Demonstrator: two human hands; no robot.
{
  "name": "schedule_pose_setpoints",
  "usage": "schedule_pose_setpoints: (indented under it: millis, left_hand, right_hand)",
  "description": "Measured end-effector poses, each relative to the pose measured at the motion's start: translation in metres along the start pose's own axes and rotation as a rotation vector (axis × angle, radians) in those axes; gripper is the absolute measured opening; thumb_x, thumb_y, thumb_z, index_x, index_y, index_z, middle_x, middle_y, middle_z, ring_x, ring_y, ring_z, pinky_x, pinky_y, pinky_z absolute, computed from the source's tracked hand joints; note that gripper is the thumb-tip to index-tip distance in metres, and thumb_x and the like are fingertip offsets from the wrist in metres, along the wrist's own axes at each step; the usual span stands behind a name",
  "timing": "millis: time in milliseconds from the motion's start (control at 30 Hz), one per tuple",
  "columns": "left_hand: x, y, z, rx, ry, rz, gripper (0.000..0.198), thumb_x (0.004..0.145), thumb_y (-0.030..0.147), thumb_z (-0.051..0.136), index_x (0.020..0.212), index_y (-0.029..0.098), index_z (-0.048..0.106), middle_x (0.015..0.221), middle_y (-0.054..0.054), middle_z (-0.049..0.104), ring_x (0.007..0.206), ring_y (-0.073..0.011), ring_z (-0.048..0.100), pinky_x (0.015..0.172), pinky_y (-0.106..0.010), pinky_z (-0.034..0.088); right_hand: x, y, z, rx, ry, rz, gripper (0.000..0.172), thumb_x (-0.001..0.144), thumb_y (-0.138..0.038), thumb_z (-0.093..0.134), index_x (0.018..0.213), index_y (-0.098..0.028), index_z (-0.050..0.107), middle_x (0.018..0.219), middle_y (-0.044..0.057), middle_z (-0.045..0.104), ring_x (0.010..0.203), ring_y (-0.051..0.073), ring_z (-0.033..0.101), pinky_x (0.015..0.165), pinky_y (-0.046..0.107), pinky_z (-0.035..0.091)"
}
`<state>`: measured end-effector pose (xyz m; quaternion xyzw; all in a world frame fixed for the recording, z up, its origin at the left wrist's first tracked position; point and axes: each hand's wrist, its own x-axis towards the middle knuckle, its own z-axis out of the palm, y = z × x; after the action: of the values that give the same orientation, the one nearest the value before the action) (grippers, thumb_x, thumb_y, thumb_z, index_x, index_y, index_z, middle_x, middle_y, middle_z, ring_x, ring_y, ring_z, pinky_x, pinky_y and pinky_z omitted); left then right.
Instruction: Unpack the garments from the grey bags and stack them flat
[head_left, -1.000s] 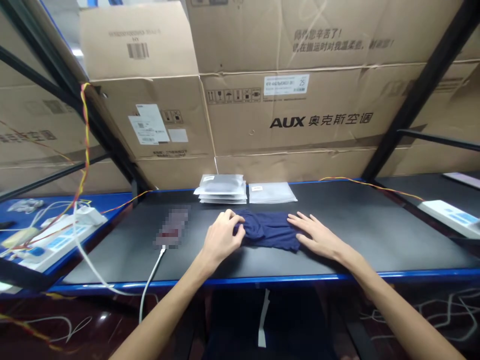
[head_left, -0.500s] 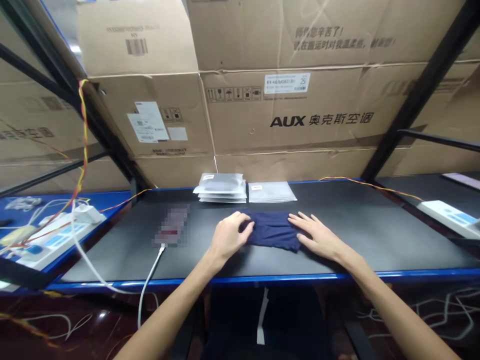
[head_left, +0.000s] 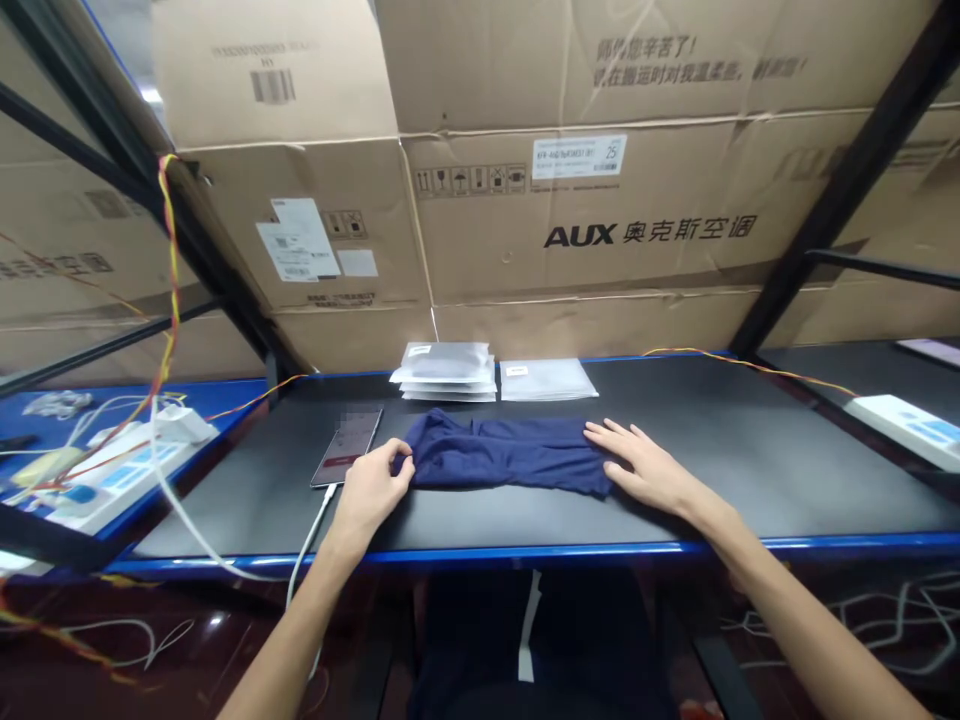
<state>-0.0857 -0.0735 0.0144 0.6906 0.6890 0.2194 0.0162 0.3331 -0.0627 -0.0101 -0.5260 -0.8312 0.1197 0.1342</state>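
a tall wall of brown cardboard [head_left: 495, 285] rises behind everything, printed with "aux" and chinese characters. below it spreads the counter [head_left: 750, 450], dark on top with a blue front edge, and black frame posts [head_left: 847, 190] slant up on both sides of it. my bare forearms [head_left: 795, 620] come in over the front edge. the navy cloth [head_left: 510, 450] lies lengthwise across the middle of the counter, creased along its length and a bit rumpled at its left end, directly between my two hands. my left hand [head_left: 373, 482] pinches that left end between thumb and fingers; my right hand [head_left: 646, 465] lies palm down with its fingers spread, the tips at the right end of the cloth, gripping nothing. a white power strip [head_left: 112, 480] sits on the blue surface beyond the left post, and another white strip [head_left: 907, 428] is off to my right. behind the cloth, near the back edge, i have a small stack of frosted plastic pouches [head_left: 448, 370], with a lower pile of pouches [head_left: 547, 380] just beside it on the right. the smartphone [head_left: 349, 448] lies close to my left hand, a white charging cable [head_left: 309, 545] plugged into its near end. thinnest of all, a twisted red and yellow wire [head_left: 171, 250] hangs by the left post.
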Motion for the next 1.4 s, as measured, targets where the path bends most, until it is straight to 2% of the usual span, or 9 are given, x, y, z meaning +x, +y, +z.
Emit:
schedule_pose_setpoints:
  millis: [267, 467, 567, 700, 867, 967, 1100, 1233, 1400]
  left_hand:
    - [0.008, 0.014, -0.002, -0.101, 0.136, 0.200, 0.020, 0.089, 0.031, 0.053, 0.099, 0.020, 0.067, 0.109, -0.008, 0.065, 0.101, -0.0235, 0.063, 0.093, -0.035, 0.048]
    - [0.016, 0.033, 0.006, -0.241, -0.077, 0.367, 0.031, 0.093, 0.030, 0.051, 0.121, 0.022, 0.063, 0.124, -0.006, 0.065, 0.115, -0.0223, 0.061, 0.104, -0.037, 0.045]
    - [0.020, 0.037, 0.013, -0.246, -0.122, 0.383, 0.033, 0.092, 0.028, 0.050, 0.122, 0.020, 0.063, 0.117, -0.007, 0.067, 0.109, -0.0226, 0.063, 0.099, -0.037, 0.048]
    - [0.022, 0.038, 0.012, -0.269, -0.117, 0.374, 0.026, 0.090, 0.026, 0.053, 0.110, 0.022, 0.069, 0.104, -0.006, 0.068, 0.099, -0.0213, 0.065, 0.091, -0.035, 0.050]
    - [0.016, 0.034, -0.004, -0.391, -0.089, 0.418, 0.019, 0.091, 0.026, 0.053, 0.095, 0.022, 0.071, 0.101, -0.003, 0.069, 0.096, -0.0184, 0.065, 0.091, -0.031, 0.049]
    - [0.008, 0.028, -0.019, -0.444, -0.125, 0.485, 0.017, 0.090, 0.024, 0.054, 0.093, 0.022, 0.071, 0.099, -0.003, 0.070, 0.094, -0.0178, 0.065, 0.089, -0.030, 0.050]
    - [-0.009, 0.022, -0.036, -0.403, -0.258, 0.545, 0.016, 0.087, 0.022, 0.056, 0.090, 0.024, 0.072, 0.097, -0.003, 0.071, 0.094, -0.0180, 0.065, 0.089, -0.030, 0.050]
    - [-0.026, 0.019, -0.041, -0.306, -0.401, 0.604, 0.018, 0.087, 0.020, 0.055, 0.090, 0.026, 0.073, 0.095, -0.002, 0.070, 0.091, -0.0176, 0.064, 0.087, -0.029, 0.050]
    - [-0.037, 0.018, -0.039, -0.248, -0.432, 0.622, 0.015, 0.087, 0.023, 0.058, 0.087, 0.026, 0.073, 0.093, -0.002, 0.070, 0.088, -0.0169, 0.065, 0.083, -0.027, 0.048]
  right_hand:
    - [-0.001, 0.002, 0.001, 0.045, 0.027, -0.016, 0.058, 0.088, -0.027, 0.042, 0.146, -0.028, 0.045, 0.156, 0.003, 0.037, 0.147, 0.027, 0.026, 0.118, 0.059, 0.017]
    - [-0.004, -0.004, -0.002, 0.155, 0.099, -0.066, 0.039, 0.093, -0.037, 0.045, 0.126, -0.028, 0.064, 0.149, 0.004, 0.048, 0.143, 0.027, 0.034, 0.119, 0.054, 0.024]
    - [-0.006, -0.008, -0.001, 0.175, 0.127, -0.065, 0.034, 0.093, -0.046, 0.049, 0.114, -0.027, 0.069, 0.147, 0.005, 0.051, 0.142, 0.028, 0.037, 0.118, 0.053, 0.029]
    - [-0.005, -0.012, 0.002, 0.205, 0.167, -0.101, 0.022, 0.090, -0.041, 0.052, 0.098, -0.027, 0.068, 0.143, 0.005, 0.054, 0.141, 0.028, 0.038, 0.115, 0.051, 0.035]
    - [-0.007, -0.022, -0.004, 0.252, 0.234, -0.152, 0.009, 0.088, -0.029, 0.052, 0.089, -0.026, 0.061, 0.121, 0.005, 0.068, 0.133, 0.027, 0.049, 0.116, 0.052, 0.032]
    - [-0.017, -0.030, -0.011, 0.322, 0.258, -0.156, 0.009, 0.087, -0.024, 0.050, 0.091, -0.027, 0.058, 0.104, 0.004, 0.071, 0.112, 0.026, 0.063, 0.108, 0.048, 0.042]
    - [-0.037, -0.043, -0.018, 0.371, 0.196, -0.211, 0.019, 0.083, -0.017, 0.049, 0.096, -0.027, 0.059, 0.101, 0.006, 0.068, 0.098, 0.025, 0.065, 0.087, 0.040, 0.053]
    - [-0.051, -0.052, -0.017, 0.372, 0.077, -0.309, 0.028, 0.080, -0.009, 0.048, 0.098, -0.027, 0.061, 0.101, 0.005, 0.068, 0.098, 0.024, 0.063, 0.087, 0.039, 0.053]
    - [-0.058, -0.055, -0.017, 0.320, -0.006, -0.360, 0.029, 0.080, -0.010, 0.051, 0.097, -0.028, 0.065, 0.102, 0.003, 0.070, 0.104, 0.023, 0.061, 0.095, 0.041, 0.049]
